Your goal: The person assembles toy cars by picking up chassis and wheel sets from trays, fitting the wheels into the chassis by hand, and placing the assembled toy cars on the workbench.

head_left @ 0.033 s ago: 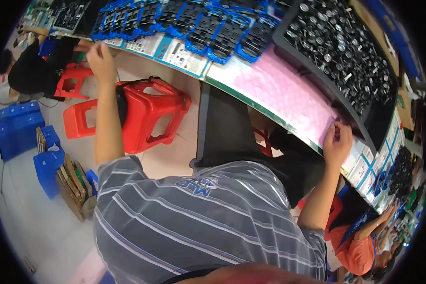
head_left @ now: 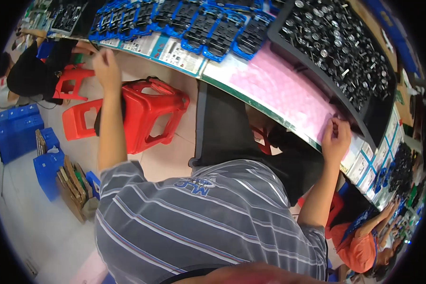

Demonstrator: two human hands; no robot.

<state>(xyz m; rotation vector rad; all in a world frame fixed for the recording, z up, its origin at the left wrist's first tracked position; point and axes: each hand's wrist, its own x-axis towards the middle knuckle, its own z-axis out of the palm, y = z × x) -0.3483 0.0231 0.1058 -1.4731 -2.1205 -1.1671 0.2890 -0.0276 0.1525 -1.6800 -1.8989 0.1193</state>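
Observation:
My left hand (head_left: 107, 68) is raised at the table's left front edge, near the row of blue-and-black plastic car-like bodies (head_left: 222, 35). Its fingers are drawn together, and whatever they may hold is too small to make out. My right hand (head_left: 336, 136) rests with curled fingers at the right end of the pink sheet (head_left: 279, 90), beside the black tray (head_left: 312, 78). Something dark shows between those fingers, but I cannot tell what it is. The tray holds a heap of small black wheels and short metal pins (head_left: 338, 52).
Red stools (head_left: 151, 116) stand on the floor at left. Blue bins (head_left: 21, 135) and stacked cardboard (head_left: 73, 184) lie farther left. One person in black (head_left: 38, 71) sits at far left; another in orange (head_left: 355, 246) is at lower right, hands at the table.
My left hand has shifted slightly to the right and nearer to me. My right hand stays almost in place, and the view has moved a little.

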